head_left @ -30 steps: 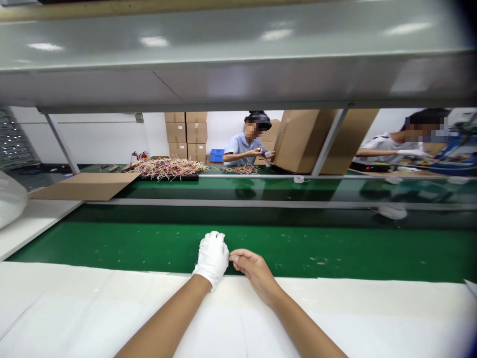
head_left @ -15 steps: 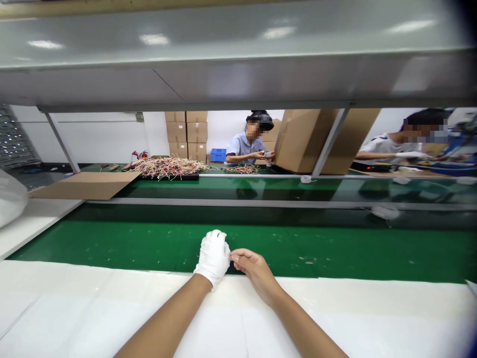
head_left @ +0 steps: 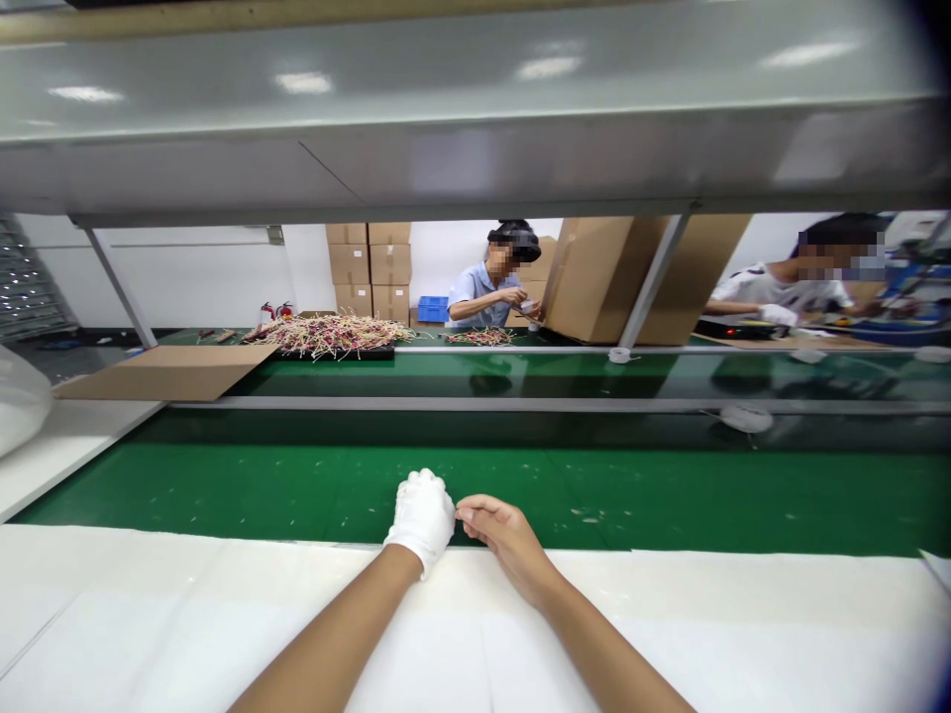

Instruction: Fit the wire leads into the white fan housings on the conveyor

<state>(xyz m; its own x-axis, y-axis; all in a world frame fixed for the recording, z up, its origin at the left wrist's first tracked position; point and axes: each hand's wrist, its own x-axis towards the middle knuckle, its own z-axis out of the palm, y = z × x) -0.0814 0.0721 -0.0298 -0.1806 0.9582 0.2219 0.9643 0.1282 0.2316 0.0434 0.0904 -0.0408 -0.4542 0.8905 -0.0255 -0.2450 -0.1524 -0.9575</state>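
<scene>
- Fingertips (head_left: 462,511) of bare right hand (head_left: 506,543): curved inward, thumb and forefinger close together, at the outer side of the glove; pinch on the glove's edge or mere contact not determinable from this view.
- Fingers of left hand (head_left: 422,517): curled shut into a loose fist, knuckles up, nothing visible in the grip.
- White cotton glove (head_left: 423,525): on the left hand, lower centre of the frame, cuff at the wrist.
- Handling: both hands low and close together, contact confined to the fingertips of the right hand.
- Green conveyor belt (head_left: 594,490): directly beyond both hands, across the frame, flecked with pale specks.
- White bench covering (head_left: 170,624): along the bottom of the frame, beneath both forearms.
- Cardboard sheet (head_left: 167,372): flat, left of centre, on the far side of the belt.
- Heap of multicoloured sticks (head_left: 331,337): on a black tray, centre left, farther back.
- Co-worker (head_left: 486,295): upper centre, both hands raised around a small pale item.
- Cardboard boxes (head_left: 594,282): upper right of centre, tilted, just beside that co-worker.
</scene>
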